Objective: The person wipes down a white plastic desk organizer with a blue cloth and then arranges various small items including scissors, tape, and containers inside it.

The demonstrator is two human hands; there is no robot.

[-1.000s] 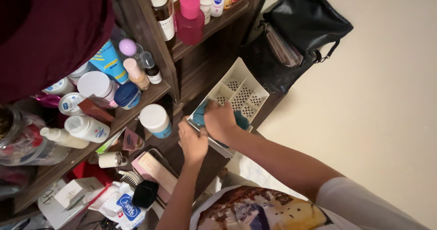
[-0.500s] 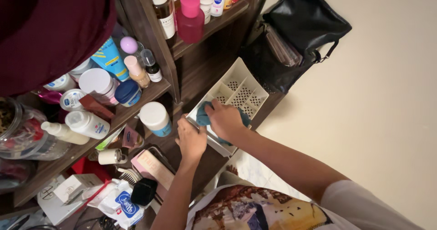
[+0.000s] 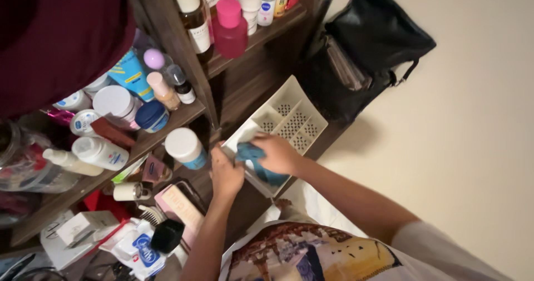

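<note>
I read this as mid-wipe, not done: the cream perforated plastic organiser tray (image 3: 289, 117) sits tilted on the dark wooden shelf (image 3: 245, 86), and only its near corner is under the crumpled blue cloth (image 3: 251, 153); the far compartments look untouched.

My right hand (image 3: 278, 154) lies on top of the cloth, fingers curled down, bunching it against the tray's near end; cloth pokes out left of the knuckles.

My left hand (image 3: 227, 175) closes on the tray's near edge, just beside the cloth. Fingertips hidden, so exact pinch unclear.

White-lidded jar (image 3: 185, 146) stands just left.
</note>
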